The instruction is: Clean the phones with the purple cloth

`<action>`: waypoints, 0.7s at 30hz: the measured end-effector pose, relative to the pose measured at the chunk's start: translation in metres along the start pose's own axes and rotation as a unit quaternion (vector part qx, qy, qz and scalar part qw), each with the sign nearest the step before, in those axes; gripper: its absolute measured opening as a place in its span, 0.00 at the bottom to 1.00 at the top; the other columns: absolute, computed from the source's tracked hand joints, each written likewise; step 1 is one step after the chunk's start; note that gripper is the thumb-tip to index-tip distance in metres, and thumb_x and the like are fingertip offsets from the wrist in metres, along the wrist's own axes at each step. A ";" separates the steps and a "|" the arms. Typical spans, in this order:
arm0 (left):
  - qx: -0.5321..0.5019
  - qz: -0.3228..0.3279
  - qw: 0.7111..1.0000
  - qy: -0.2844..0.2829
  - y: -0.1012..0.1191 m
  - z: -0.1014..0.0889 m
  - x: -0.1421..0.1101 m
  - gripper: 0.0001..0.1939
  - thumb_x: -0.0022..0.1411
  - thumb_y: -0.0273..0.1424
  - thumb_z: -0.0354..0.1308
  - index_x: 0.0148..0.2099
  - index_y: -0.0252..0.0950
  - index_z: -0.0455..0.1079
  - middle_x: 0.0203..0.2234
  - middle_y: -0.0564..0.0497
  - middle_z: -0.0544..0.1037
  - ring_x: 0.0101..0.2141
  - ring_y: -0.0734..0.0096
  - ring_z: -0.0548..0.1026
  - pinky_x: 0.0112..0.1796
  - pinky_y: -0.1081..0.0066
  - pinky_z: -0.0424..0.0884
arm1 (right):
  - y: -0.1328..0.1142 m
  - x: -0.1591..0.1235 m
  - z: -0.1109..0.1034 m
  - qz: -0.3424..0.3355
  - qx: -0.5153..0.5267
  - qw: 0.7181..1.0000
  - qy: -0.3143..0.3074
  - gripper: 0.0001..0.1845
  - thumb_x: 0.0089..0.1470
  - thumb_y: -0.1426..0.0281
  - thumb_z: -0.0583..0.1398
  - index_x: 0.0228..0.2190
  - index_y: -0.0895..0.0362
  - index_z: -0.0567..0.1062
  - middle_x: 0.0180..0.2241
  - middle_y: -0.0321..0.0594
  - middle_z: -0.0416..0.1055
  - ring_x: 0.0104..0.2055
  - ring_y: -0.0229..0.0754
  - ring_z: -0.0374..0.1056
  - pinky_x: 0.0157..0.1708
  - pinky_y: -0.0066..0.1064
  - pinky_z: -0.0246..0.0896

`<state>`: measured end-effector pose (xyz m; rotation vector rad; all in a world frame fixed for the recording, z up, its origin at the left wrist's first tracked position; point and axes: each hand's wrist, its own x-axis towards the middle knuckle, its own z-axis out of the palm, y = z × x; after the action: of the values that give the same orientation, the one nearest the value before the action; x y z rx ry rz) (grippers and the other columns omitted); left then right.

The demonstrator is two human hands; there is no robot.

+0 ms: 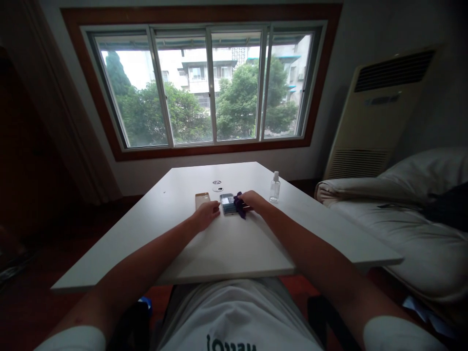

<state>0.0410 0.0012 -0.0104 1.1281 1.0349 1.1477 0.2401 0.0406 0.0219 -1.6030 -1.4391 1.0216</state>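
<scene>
A smartphone (227,199) lies flat on the white table (226,253), light from the window shining on its screen. My right hand (252,201) is closed on a dark purple cloth (240,206), which lies against the phone's right side and covers part of it. Just left of the phone is a gold-tan phone case (202,198). My left hand (206,215) rests over the case's near end, its fingers loosely bent and slightly apart beside the phone's left edge. I see nothing held in it.
A clear spray bottle (275,189) stands upright to the right of my right hand. Beyond the phone are two round cable-hole fittings (218,189) in the tabletop. A pale sofa (395,209) and a floor-standing air conditioner (380,107) are at the right, with a window (212,92) ahead.
</scene>
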 end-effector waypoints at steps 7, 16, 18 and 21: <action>-0.041 0.002 0.998 -0.049 -0.004 -0.001 0.006 0.05 0.58 0.22 0.57 0.36 0.36 0.70 0.39 0.47 0.78 0.45 0.67 0.77 0.49 0.71 0.74 | 0.000 0.001 0.007 0.081 0.111 0.989 -0.048 0.06 0.60 0.70 0.59 0.32 0.59 0.71 0.24 0.40 0.72 0.23 0.36 0.69 0.25 0.26 0.71; -0.039 0.001 0.999 -0.039 -0.009 -0.004 0.008 0.05 0.58 0.23 0.60 0.38 0.35 0.71 0.38 0.48 0.78 0.46 0.68 0.76 0.49 0.73 0.73 | 0.013 0.010 0.029 0.042 0.027 0.998 -0.040 0.12 0.48 0.70 0.67 0.22 0.60 0.69 0.14 0.35 0.64 0.14 0.33 0.57 0.12 0.23 0.52; -0.039 0.003 0.999 -0.037 -0.009 -0.003 0.007 0.07 0.57 0.23 0.61 0.39 0.35 0.70 0.38 0.48 0.78 0.46 0.68 0.77 0.49 0.72 0.73 | 0.013 0.008 0.032 0.010 0.000 1.000 -0.025 0.10 0.48 0.71 0.67 0.24 0.61 0.71 0.15 0.35 0.65 0.15 0.34 0.59 0.14 0.23 0.52; -0.052 0.015 0.997 -0.049 -0.007 0.000 0.002 0.08 0.57 0.24 0.62 0.41 0.33 0.70 0.40 0.45 0.78 0.46 0.66 0.77 0.50 0.70 0.73 | 0.008 -0.001 0.033 -0.054 -0.030 0.998 -0.002 0.06 0.49 0.72 0.65 0.26 0.62 0.74 0.20 0.39 0.71 0.21 0.36 0.65 0.18 0.24 0.56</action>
<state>0.0419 0.0032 -0.0173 1.1096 0.8765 1.1452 0.2129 0.0395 0.0009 -1.5477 -1.5552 0.9292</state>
